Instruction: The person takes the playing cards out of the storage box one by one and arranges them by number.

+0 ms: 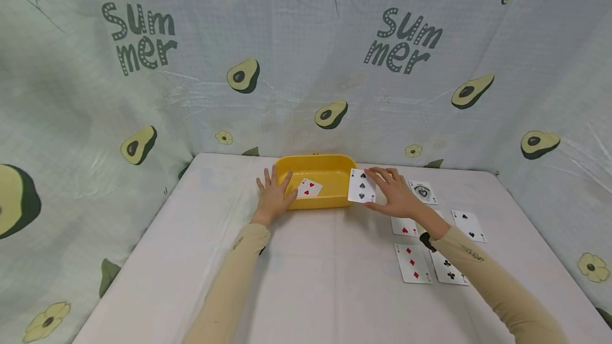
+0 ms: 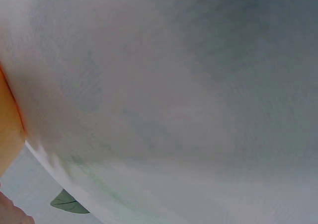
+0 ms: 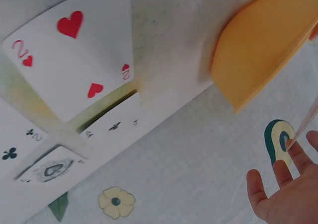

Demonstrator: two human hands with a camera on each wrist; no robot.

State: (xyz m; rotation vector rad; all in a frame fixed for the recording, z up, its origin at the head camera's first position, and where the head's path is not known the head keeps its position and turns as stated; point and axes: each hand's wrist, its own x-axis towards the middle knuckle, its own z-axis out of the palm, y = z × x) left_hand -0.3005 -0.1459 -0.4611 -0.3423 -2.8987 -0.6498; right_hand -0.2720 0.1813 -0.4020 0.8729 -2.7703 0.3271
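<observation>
My right hand (image 1: pixel 396 195) pinches a three of spades (image 1: pixel 362 186) between thumb and fingers, at the right end of a yellow plastic tray (image 1: pixel 315 160). Seen from the right wrist, that card is nearly edge-on beside the right hand (image 3: pixel 290 194). My left hand (image 1: pixel 273 196), its fingers spread, rests at the tray's left rim. Inside the tray lies a hearts card (image 1: pixel 309 188), partly hidden by the left fingers. The left wrist view catches only a bit of the tray (image 2: pixel 7 122) and of the hand (image 2: pixel 14 213).
Right of the tray, several face-up cards lie on the white table: an ace of spades (image 1: pixel 423 192), a two of spades (image 1: pixel 469 225), a two of hearts (image 3: pixel 74 60), a three of diamonds (image 1: pixel 413 263) and clubs cards (image 3: pixel 117 122). My right forearm covers some. A printed cloth (image 1: pixel 287 105) hangs behind.
</observation>
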